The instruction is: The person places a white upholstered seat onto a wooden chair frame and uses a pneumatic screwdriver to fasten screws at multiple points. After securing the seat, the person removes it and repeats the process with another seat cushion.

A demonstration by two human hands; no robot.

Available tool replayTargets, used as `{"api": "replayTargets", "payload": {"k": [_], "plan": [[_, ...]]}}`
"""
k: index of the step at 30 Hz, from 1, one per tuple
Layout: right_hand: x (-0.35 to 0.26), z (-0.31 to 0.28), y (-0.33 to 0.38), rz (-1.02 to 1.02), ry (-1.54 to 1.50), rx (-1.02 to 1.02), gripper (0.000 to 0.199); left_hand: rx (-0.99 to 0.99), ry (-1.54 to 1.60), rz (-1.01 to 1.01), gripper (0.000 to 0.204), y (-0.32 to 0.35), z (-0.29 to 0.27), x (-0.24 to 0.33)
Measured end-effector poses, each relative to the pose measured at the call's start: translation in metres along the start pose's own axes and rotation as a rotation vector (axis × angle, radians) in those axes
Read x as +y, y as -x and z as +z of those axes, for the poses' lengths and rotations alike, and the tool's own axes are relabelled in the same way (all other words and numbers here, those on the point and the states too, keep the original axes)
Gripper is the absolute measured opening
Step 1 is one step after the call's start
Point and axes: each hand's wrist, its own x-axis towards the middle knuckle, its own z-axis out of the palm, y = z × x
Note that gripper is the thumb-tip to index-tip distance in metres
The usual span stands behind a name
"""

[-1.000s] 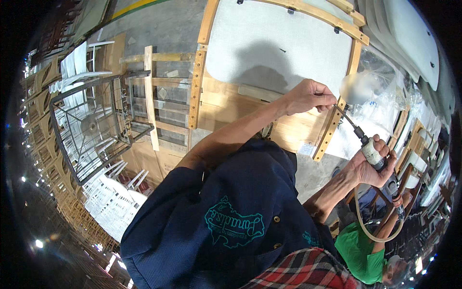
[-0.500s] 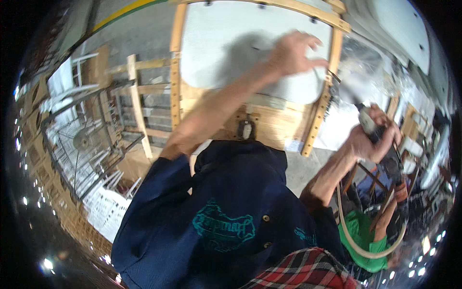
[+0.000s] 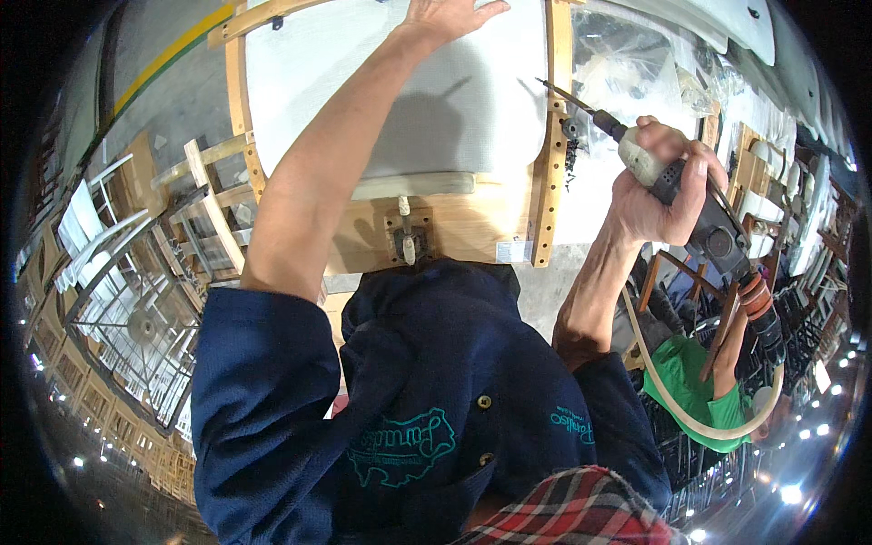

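In the head view, a power driver (image 3: 640, 162) is held in the right hand (image 3: 649, 218), on the right side of the scene. Its body is clamped tight by the fingers, and the thumb is laid along its near side. The long line of the driver is tilted: the thin bit (image 3: 570, 96) is pointed far and left, and the back end, where a pale hose (image 3: 777, 386) is joined, is turned near and right. The tip of the bit is seen just by the right wooden rail (image 3: 549, 204), next to the right edge of the white panel (image 3: 490, 127); whether wood or panel is touched by it cannot be told. The left hand (image 3: 443, 18) is reached out over the far part of the panel, to the left of the tip and farther away from the body. Its thumb is held out to the right, but its fingers are cut off by the far edge of the view, so whether anything is held cannot be told. The driver's body is much nearer to the right hand, while its tip looks nearer to the left thumb.
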Motion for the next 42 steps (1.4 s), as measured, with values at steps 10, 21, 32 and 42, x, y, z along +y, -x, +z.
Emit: {"api": "replayTargets", "payload": {"k": [10,21,32,42], "plan": [[0.014,-0.009,-0.006,0.069,0.032,-0.006,0.021,0.042,0.016,0.072,0.059,-0.007,-0.003,0.000],[0.037,0.007,-0.026,-0.027,0.002,-0.058,0.017,-0.018,0.075,0.135,0.048,-0.008,-0.020,-0.020],[0.115,0.017,-0.056,-0.235,0.050,-0.109,0.015,0.069,0.095,0.161,0.040,-0.014,-0.010,-0.014],[0.143,0.031,-0.069,-0.177,-0.003,-0.087,0.017,0.246,0.042,0.308,0.036,-0.010,-0.010,-0.014]]}}
